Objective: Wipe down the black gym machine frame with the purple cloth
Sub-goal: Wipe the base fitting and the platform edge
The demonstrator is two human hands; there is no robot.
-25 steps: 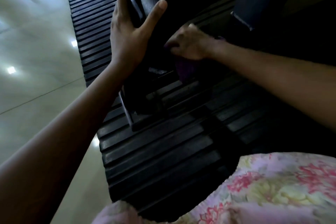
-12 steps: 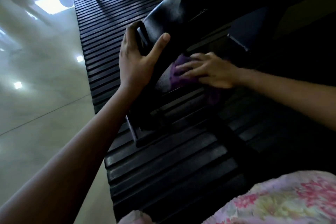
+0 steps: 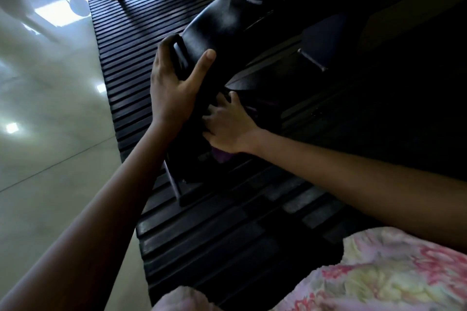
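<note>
Frame (image 3: pixel 214 33) and cloth (image 3: pixel 222 156) meet just below the middle of the picture, and the coming stroke turns on how that bar runs: its long axis slants from the foot plate at lower centre up toward the upper right, where it joins a darker column. The left hand (image 3: pixel 171 88) sits higher along the bar, its fingers (image 3: pixel 166 45) curled over the far edge and the thumb laid across the near face, so it grips the bar itself and steadies it. The right hand (image 3: pixel 227 126) lies lower and to the right, back of the hand toward the camera, fingers fairly straight and spread, pressing the cloth against the side of the bar; only small purple patches show, one under the heel of the hand and a dim bit beyond the knuckles (the rest is hidden by the hand and the shadow). Whether any of the cloth is pinched between the fingers I cannot tell. The unwiped length, as far as one can judge, runs up and to the right past the left thumb, and down toward the foot plate on the ribbed mat (image 3: pixel 227 235). The right hand is the nearer one to both stretches, so a wipe would likely follow the slant of the bar, and the left grip may have to shift for it to pass.
</note>
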